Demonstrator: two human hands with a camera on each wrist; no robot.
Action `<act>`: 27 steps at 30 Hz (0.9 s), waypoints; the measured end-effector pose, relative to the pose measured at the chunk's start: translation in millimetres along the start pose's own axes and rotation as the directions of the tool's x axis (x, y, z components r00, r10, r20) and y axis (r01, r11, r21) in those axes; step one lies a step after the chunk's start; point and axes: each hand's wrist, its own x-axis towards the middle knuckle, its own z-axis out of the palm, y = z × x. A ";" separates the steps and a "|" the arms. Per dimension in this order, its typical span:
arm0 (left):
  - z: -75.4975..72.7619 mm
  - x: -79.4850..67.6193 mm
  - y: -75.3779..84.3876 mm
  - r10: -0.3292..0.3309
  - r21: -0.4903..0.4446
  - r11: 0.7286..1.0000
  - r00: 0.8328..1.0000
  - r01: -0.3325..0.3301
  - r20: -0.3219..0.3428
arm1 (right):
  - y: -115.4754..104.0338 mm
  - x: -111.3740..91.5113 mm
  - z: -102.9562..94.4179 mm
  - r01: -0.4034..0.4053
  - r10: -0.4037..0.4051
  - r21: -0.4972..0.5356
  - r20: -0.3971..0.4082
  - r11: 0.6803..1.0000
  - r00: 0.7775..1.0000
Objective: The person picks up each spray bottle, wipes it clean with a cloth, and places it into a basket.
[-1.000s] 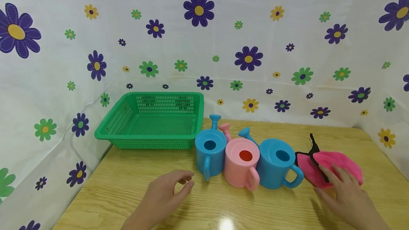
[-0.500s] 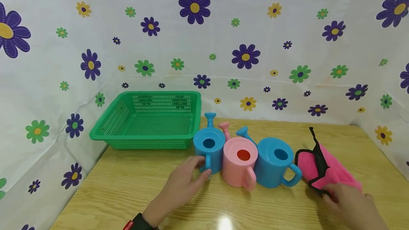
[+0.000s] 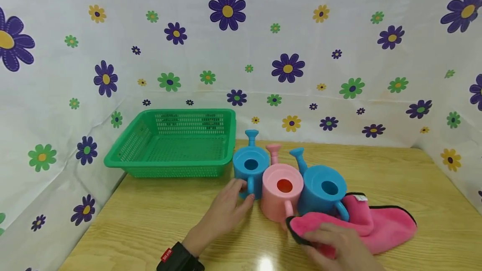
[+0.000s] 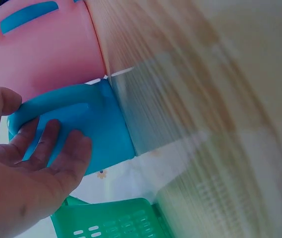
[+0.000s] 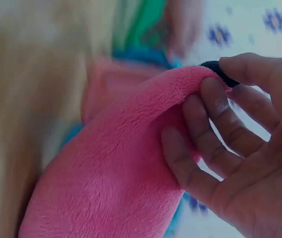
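Pinching leftmost blue can (image 3: 259, 179) by its handle (image 3: 250, 184) w/ L hand (image 3: 226, 208), mid-frame, prob to steady it. Gripping pink cloth (image 3: 384, 229) (lower right of frame, mostly on counter (image 3: 169, 212)) by black edge (image 3: 295, 233) w/ R hand (image 3: 340, 245), prob for control of floppy end.

We see a screened-off tabletop set, the wider room unclear: flower-printed white sheeting (image 3: 244, 47) lines the wooden table's (image 3: 150, 216) back and side edges.

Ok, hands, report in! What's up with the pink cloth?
Left hand on left blue can's handle. Right hand pinching black edge of pink cloth. Maybe in the way: right blue can, partly behind cloth.
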 end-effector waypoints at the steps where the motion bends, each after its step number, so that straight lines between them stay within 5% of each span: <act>1: -1.0 -0.2 -0.5 0.001 -0.002 1.000 1.000 -0.001 -0.008 | -2.9 7.5 8.1 0.031 -0.031 0.001 0.011 1.000 0.999; 5: -5.3 -2.9 -1.6 -0.014 -0.009 1.000 0.999 0.014 -0.041 | -7.1 30.7 29.7 -0.006 0.007 -0.048 0.029 0.999 1.000; 12: -14.2 -13.9 -8.2 -0.066 -0.045 0.997 0.995 0.063 -0.069 | 7.1 43.7 35.4 -0.106 0.062 -0.213 -0.202 0.971 0.977; 17: -23.9 -19.2 -8.7 -0.175 -0.191 0.970 0.976 0.149 -0.128 | 10.1 38.5 30.3 -0.108 0.056 -0.134 -0.339 0.985 0.939; 22: -38.0 -28.8 -4.2 -0.347 -0.421 0.872 0.922 0.249 -0.173 | 5.8 31.8 31.9 -0.002 -0.041 -0.094 -0.447 0.996 0.894; 27: -47.3 -31.4 5.6 -0.418 -0.701 0.671 0.904 0.242 -0.088 | 8.9 27.8 31.2 0.113 -0.162 -0.126 -0.508 0.986 0.846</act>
